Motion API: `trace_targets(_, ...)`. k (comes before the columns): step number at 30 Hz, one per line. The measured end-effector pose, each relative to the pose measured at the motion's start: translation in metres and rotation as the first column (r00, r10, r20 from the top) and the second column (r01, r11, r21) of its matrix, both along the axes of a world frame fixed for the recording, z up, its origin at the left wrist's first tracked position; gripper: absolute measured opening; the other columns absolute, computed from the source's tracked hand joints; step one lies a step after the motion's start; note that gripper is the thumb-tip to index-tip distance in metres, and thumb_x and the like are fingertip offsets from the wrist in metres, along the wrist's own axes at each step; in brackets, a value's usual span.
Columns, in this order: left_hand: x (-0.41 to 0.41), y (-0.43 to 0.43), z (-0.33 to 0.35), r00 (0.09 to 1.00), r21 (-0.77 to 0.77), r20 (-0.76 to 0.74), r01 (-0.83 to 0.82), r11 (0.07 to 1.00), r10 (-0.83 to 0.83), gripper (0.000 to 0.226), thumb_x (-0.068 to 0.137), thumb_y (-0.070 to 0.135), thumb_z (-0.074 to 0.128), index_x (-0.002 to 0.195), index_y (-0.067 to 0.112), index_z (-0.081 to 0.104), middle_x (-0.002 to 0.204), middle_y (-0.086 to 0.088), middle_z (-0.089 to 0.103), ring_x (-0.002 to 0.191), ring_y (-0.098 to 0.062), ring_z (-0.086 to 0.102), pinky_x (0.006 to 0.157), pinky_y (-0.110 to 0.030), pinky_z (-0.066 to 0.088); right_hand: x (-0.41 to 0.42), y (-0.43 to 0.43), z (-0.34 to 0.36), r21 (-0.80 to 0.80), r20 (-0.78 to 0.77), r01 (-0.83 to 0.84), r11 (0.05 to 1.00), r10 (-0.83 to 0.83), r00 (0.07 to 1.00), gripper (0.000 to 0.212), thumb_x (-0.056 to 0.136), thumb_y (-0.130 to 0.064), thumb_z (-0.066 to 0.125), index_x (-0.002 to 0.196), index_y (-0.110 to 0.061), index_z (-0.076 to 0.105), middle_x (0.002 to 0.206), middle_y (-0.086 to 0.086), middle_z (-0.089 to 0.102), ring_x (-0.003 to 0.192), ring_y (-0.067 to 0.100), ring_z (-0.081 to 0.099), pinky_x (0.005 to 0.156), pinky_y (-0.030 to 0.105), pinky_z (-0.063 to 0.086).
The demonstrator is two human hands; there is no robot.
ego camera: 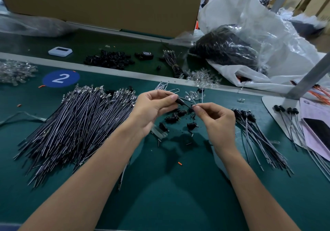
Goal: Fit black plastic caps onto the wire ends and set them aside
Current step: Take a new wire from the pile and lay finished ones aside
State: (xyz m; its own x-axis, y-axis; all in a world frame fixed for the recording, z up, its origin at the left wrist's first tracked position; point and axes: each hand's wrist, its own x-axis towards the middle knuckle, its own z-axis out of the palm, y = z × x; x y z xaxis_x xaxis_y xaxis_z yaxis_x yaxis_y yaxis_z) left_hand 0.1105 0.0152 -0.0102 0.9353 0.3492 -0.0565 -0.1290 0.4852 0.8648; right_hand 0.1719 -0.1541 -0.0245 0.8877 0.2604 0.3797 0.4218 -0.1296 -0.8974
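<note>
My left hand (153, 108) pinches a black plastic cap (180, 102) between thumb and fingers above the green mat. My right hand (217, 118) pinches the end of a thin wire (194, 105) just right of the cap, with a dark strand running between the two. Several loose black caps (175, 118) lie on the mat under my hands. A big pile of uncapped grey wires (78, 123) spreads out on the left. A smaller bundle of capped wires (253, 132) lies on the right.
A heap of black caps (109, 59) and a tape roll (146, 54) sit on the far belt, next to a white device (60, 51). Clear parts (203, 78) and a plastic bag of black parts (225, 48) lie at back right. A metal stand (303, 80), papers and a phone (319, 130) are at the right.
</note>
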Motion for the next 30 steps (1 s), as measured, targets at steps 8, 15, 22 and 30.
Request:
trace_targets(8, 0.0, 0.005, 0.0, 0.996, -0.145, 0.025, -0.082, 0.986, 0.086, 0.014, 0.087, -0.013, 0.057, 0.086, -0.001, 0.063, 0.087, -0.012, 0.074, 0.085, -0.021, 0.073, 0.076, -0.026, 0.059, 0.001, -0.003, -0.001, -0.167, 0.149, 0.064, 0.984, -0.039, 0.988, 0.01, 0.076, -0.01, 0.081, 0.079, -0.019, 0.078, 0.074, -0.002, 0.072, 0.066, 0.016, 0.064, 0.065, 0.024, 0.052)
trace_targets(15, 0.0, 0.004, 0.001, 0.999, -0.176, 0.036, -0.032, 0.984, 0.039, 0.017, 0.088, -0.016, 0.052, 0.088, -0.002, 0.061, 0.087, -0.014, 0.074, 0.087, -0.023, 0.073, 0.075, -0.027, 0.059, 0.0, -0.002, 0.0, -0.185, 0.161, 0.052, 0.981, -0.022, 0.987, 0.009, 0.076, -0.008, 0.081, 0.08, -0.016, 0.078, 0.074, 0.0, 0.072, 0.064, 0.016, 0.063, 0.063, 0.023, 0.05)
trace_targets(22, 0.0, 0.0, -0.002, 0.998, 0.071, 0.045, -0.037, 0.997, 0.034, 0.016, 0.086, -0.015, 0.058, 0.091, -0.002, 0.065, 0.093, -0.014, 0.074, 0.09, -0.024, 0.072, 0.08, -0.029, 0.059, 0.0, -0.002, 0.001, -0.199, 0.19, 0.054, 0.979, -0.016, 0.982, 0.009, 0.075, -0.007, 0.081, 0.08, -0.014, 0.078, 0.073, 0.0, 0.071, 0.062, 0.011, 0.06, 0.061, 0.015, 0.045)
trace_targets(30, -0.001, -0.009, -0.003, 0.999, 0.255, 0.038, 0.021, 0.967, -0.032, 0.021, 0.085, -0.016, 0.06, 0.101, -0.003, 0.064, 0.099, -0.017, 0.073, 0.094, -0.023, 0.072, 0.079, -0.028, 0.059, -0.001, -0.002, 0.002, -0.201, 0.259, 0.092, 0.975, -0.037, 0.965, 0.013, 0.074, -0.008, 0.082, 0.083, -0.015, 0.077, 0.071, -0.004, 0.07, 0.062, 0.007, 0.06, 0.062, 0.009, 0.043)
